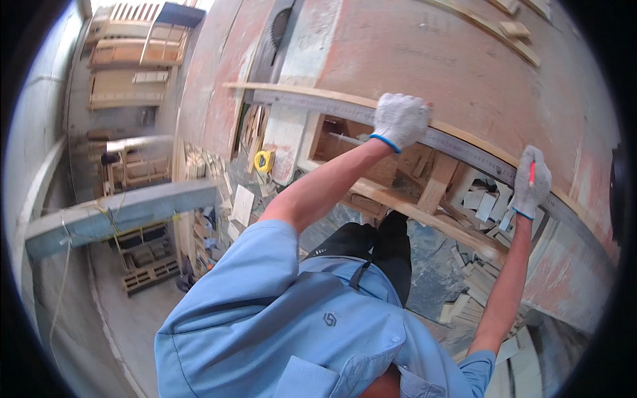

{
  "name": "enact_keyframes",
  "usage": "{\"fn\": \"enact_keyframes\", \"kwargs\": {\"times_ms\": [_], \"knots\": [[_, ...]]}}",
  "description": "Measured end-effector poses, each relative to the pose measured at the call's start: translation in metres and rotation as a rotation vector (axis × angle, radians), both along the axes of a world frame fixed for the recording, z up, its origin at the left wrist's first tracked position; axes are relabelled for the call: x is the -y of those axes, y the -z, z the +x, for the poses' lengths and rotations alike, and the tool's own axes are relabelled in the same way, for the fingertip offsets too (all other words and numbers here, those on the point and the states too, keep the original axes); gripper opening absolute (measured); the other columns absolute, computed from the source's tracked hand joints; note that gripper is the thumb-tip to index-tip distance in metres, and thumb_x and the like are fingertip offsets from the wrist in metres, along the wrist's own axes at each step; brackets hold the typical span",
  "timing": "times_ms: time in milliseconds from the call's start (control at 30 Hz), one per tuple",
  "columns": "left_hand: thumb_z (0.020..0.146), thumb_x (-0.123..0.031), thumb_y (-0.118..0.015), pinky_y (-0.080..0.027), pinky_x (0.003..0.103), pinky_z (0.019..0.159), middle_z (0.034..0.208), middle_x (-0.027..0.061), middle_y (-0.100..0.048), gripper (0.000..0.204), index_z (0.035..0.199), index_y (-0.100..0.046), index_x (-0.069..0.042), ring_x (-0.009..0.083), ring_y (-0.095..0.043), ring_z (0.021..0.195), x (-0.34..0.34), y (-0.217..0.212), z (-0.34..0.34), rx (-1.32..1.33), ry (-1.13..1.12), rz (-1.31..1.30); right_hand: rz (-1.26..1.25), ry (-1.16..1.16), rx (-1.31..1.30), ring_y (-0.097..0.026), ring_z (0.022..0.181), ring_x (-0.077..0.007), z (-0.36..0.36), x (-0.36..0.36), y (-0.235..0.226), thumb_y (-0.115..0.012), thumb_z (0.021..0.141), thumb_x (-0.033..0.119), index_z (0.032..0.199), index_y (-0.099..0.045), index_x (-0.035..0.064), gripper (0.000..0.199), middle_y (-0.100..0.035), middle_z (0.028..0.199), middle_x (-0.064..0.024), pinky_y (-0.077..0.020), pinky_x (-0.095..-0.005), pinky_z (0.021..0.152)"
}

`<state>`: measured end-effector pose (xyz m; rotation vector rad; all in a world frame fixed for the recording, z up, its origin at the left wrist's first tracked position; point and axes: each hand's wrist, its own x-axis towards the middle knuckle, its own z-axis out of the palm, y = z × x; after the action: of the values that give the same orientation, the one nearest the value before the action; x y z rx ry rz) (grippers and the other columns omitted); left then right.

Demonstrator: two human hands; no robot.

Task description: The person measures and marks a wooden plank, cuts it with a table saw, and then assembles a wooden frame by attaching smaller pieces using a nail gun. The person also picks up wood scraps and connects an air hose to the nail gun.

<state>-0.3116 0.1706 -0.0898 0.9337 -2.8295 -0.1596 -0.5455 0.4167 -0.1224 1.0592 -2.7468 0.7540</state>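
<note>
Because the wooden strip (302, 89) was so long and slim, I had my hands set well apart on it, which I judge kept it from swinging or bowing. It lay along the near side of the worktable (411, 56), right beside a grey metal rail (464, 154), and its left end reached past the slot where the toothed saw blade (281, 28) stood, the blade itself clear of the wood. My left hand (401, 121) was clenched over the strip and the rail near the middle – how far the fingers wrapped underneath, I couldn't tell. My right hand (533, 180) bent over them farther along, with a red pencil (532, 174) tucked among its fingers, probably so that it stayed within reach while the hand bore on the wood. The strip was pale and straight-edged; the rail beside it was flat, dull and lined with fine marks. Knitted white gloves with blue cuffs gave both hands a coarse, grippy skin. The tabletop was a smooth board under patchy, reddish paint – scuffed whitish in places. Below it, a yellow tape measure (264, 161) showed rounded and bright near flat, pale offcuts (243, 203) with square-cut ends.
</note>
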Motion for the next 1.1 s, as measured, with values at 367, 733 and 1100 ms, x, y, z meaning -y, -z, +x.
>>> {"fn": "enact_keyframes", "kwargs": {"times_ms": [367, 733, 1100], "knots": [[0.091, -0.034, -0.058, -0.049, 0.045, 0.064, 0.068, 0.0135, -0.070, 0.036, 0.067, -0.074, -0.013, 0.0321, -0.069, 0.064, -0.009, -0.005, 0.003, -0.210, -0.001, -0.001, -0.013, -0.168, -0.227, -0.071, 0.098, -0.0320, -0.016, -0.026, 0.041, -0.057, 0.101, 0.033, 0.112, -0.074, 0.0055, 0.034, -0.073, 0.105, -0.0201, -0.0534, -0.0445, 0.082], [0.100, -0.033, -0.050, -0.053, 0.049, 0.062, 0.073, 0.0122, -0.071, 0.035, 0.078, -0.072, -0.017, 0.0324, -0.070, 0.069, 0.005, 0.027, -0.001, -0.091, 0.093, -0.219, -0.076, -0.111, -0.334, -0.068, 0.069, -0.0307, -0.001, 0.005, 0.000, -0.059, 0.088, 0.028, 0.073, -0.067, 0.0141, 0.022, -0.069, 0.071, -0.0109, -0.0499, -0.0447, 0.070], [0.101, -0.036, -0.042, -0.051, 0.054, 0.075, 0.086, 0.0190, -0.072, 0.043, 0.091, -0.073, -0.008, 0.0412, -0.068, 0.082, 0.009, 0.017, 0.012, 0.027, 0.004, -0.022, -0.067, -0.014, -0.265, -0.069, 0.073, -0.0269, 0.018, 0.011, -0.004, -0.058, 0.090, 0.034, 0.076, -0.069, 0.0150, 0.026, -0.072, 0.074, -0.0090, -0.0481, -0.0419, 0.078]]}}
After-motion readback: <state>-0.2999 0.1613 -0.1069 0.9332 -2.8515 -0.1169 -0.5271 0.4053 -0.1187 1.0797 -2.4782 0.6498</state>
